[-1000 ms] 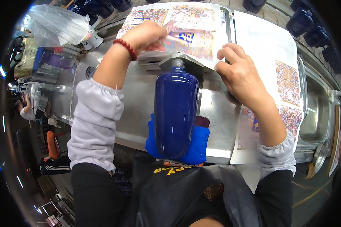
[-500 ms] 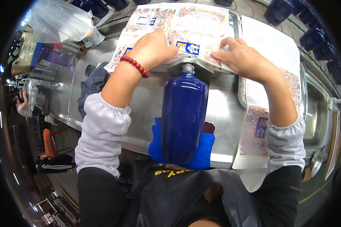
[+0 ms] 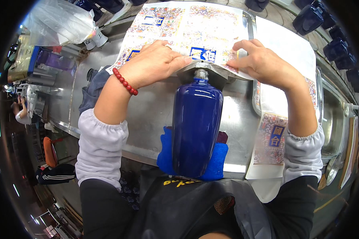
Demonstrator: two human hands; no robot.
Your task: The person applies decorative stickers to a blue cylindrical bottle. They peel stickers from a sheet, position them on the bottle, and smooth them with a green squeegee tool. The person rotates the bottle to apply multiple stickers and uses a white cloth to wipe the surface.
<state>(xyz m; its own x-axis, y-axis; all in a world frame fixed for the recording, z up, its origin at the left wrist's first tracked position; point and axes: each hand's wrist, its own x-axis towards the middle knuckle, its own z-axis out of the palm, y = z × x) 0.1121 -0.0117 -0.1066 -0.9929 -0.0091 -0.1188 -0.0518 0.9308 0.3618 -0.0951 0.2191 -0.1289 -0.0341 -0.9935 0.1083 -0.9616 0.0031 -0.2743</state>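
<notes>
A glossy dark blue bottle [image 3: 197,127] lies along my lap, neck pointing away, on a bright blue cloth [image 3: 216,161]. Beyond its neck, a white sheet with colourful printed patterns and blue label patches [image 3: 211,24] lies over a grey support [image 3: 187,72]. My left hand [image 3: 157,63], wearing a red bead bracelet, rests on the sheet's left part with its thumb stretched toward the central blue patch. That patch looks wavy. My right hand [image 3: 263,65] touches the sheet's near right part; its thumb and forefinger are bent and apart. The other right fingers are partly hidden.
A metal tray [image 3: 254,99] with more patterned paper stands on the right. One printed strip [image 3: 269,137] hangs over the near table edge. Several blue bottles [image 3: 307,20] line the far right. At left are a dark cloth [image 3: 93,93] and a clear plastic bag [image 3: 60,24].
My left hand has shifted slightly left and turned flatter. The central blue patch now looks rumpled. My right hand has moved a little; its thumb and forefinger remain at the sheet.
</notes>
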